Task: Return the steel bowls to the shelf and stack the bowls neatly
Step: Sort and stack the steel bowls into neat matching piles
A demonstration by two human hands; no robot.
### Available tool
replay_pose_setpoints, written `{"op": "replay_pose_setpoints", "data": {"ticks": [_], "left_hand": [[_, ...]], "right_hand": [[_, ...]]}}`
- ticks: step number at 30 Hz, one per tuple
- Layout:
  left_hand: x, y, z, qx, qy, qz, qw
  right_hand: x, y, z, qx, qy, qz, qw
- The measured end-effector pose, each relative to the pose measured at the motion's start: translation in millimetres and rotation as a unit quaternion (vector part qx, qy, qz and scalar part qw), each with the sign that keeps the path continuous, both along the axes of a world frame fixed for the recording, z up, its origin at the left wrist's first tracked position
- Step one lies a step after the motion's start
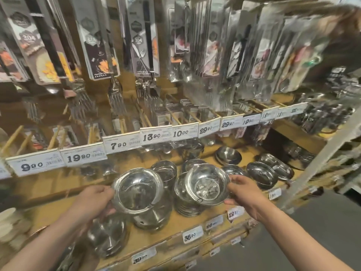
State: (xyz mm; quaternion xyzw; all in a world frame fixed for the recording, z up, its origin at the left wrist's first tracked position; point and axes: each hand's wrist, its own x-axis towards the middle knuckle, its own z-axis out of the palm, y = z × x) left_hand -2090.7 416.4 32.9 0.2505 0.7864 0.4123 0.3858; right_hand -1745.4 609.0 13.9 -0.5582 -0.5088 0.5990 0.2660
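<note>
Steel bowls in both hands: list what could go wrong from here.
1. The right hand pinches its bowl only by the rim; it could slip onto the stack below.
2. The left hand's bowl hangs over a bowl near the shelf edge; a clumsy set-down might knock it off.

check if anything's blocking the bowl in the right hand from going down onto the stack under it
Nothing visible blocks it. The right hand holds the bowl directly above the stack, with only open space between. The left hand and its bowl stay off to the side.
</note>
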Motion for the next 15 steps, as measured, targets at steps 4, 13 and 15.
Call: {"op": "replay_pose_setpoints", "data": {"ticks": [4,13,15], "left_hand": [[25,12,0,0.009,-0.017,0.049,0.999],[95,50,-7,0.013,-0.023,0.186,0.982],[107,48,-9,0.012,-0.038,0.219,0.975]], "right_hand": [[10,35,-1,0.012,-0.010,0.014,1.000],[10,105,-15,0.037,-0.036,0.146,0.988],[2,115,-19,0.042,-0.045,0.191,0.980]]}}
